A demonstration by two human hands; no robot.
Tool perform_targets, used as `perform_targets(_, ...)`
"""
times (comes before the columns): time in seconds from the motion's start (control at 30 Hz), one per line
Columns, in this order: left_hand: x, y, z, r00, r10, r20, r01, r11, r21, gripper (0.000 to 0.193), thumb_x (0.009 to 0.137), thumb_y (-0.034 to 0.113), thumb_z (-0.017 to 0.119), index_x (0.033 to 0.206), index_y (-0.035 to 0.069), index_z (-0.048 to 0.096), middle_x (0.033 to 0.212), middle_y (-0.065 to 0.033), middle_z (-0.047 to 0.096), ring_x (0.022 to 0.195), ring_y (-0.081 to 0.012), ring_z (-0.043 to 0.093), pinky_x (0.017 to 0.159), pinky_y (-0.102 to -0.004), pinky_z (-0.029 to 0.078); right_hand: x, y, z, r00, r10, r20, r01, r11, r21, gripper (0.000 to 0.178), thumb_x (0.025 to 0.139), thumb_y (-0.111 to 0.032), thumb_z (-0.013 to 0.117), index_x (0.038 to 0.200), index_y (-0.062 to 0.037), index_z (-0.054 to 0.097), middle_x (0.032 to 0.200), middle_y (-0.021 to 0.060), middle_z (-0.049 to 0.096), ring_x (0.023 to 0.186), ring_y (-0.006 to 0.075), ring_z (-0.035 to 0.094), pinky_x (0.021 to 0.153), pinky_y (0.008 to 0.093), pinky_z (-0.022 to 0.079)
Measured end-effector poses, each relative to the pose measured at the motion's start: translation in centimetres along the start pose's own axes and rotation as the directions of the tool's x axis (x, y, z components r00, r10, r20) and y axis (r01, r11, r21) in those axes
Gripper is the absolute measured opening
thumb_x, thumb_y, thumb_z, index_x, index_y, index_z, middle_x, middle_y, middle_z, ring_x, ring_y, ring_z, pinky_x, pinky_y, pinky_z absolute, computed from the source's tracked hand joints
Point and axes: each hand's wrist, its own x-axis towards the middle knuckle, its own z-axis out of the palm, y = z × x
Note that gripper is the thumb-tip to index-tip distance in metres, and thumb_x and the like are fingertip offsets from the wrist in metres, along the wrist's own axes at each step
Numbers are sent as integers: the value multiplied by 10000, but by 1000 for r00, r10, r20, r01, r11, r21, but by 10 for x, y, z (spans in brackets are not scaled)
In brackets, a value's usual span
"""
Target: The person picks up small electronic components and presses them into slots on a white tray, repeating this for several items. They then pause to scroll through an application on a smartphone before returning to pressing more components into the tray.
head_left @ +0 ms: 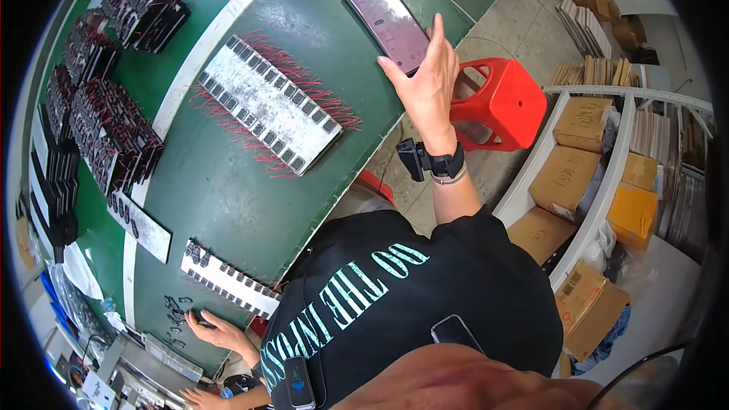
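At the table's right edge, my right hand (429, 83) has its thumb and fingers around the lower end of a smartphone (386, 19), whose screen is lit pink. A black device is strapped on that wrist. Far off at the lower left, my left hand (222, 334) pinches a small black part (203, 324) beside a loose cluster of such parts (176, 310). Near it lies a narrow white strip (228, 277) edged with small black rectangular pieces. A larger whitish slab (269, 102) bears two rows of black rectangular pieces with red wires sticking outward.
Stacks of black, red-wired pieces (114, 133) stand at the left beyond a pale strip on the green table (235, 205). A white board (144, 228) lies near them. Another person's hand (201, 400) shows at the lower rim. Right: a red stool (509, 102) and shelved cardboard boxes (566, 175).
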Motion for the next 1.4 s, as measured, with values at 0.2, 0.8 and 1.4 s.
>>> perform_targets(0.2, 5, 5, 0, 1000, 6, -4, -6, 1000, 9, 397, 1032, 248, 524, 1280, -58, 577, 1348, -212, 564, 1268, -346, 514, 1081, -430, 371, -18, 2, -4, 999, 30, 21, -33, 988, 154, 1028, 733, -217, 852, 1510, 25, 224, 1367, 257, 449, 1285, 379, 425, 1096, 485, 332)
perform_targets(0.8, 8, 0, 4, 999, 36, -23, -34, 997, 66, 385, 1026, 226, 538, 1265, -73, 573, 1290, -219, 597, 1197, -347, 556, 1061, -417, 397, -62, 16, -3, 996, 78, 47, -89, 941, 327, 1106, 722, -122, 846, 1533, -9, 103, 1456, 248, 344, 1337, 339, 406, 1118, 448, 333)
perform_targets(1.4, 9, 4, 2, 999, 8, -33, -6, 996, 85, 407, 1026, 260, 525, 1279, -54, 576, 1311, -211, 586, 1217, -351, 544, 1065, -428, 395, -28, 10, -21, 999, 30, 38, -47, 799, 599, 806, 892, -321, 699, 1464, 56, 275, 1449, 251, 384, 1356, 390, 380, 1141, 492, 282)
